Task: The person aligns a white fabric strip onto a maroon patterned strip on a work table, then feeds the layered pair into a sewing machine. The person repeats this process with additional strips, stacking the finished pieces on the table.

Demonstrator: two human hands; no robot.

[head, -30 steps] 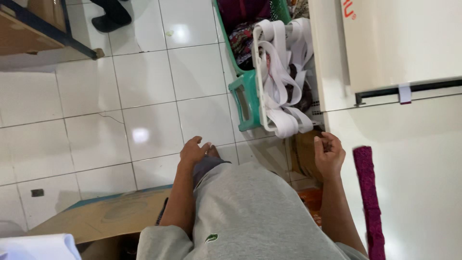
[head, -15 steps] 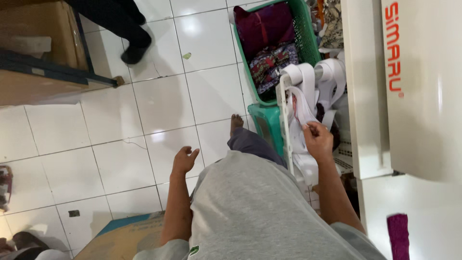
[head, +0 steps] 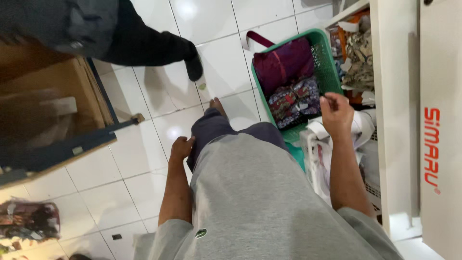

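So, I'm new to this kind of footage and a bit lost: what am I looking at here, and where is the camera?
The camera sits on a person's head and looks straight down, so you see their grey shirt, both arms and a bare foot on the white tiled floor. The left hand rests by the thigh and seems to hold nothing. The right hand is raised over a green basket of folded cloth, beside white fabric strips; its fingers are curled, perhaps pinching something too small to tell. The dark leg and shoe belong to another person.
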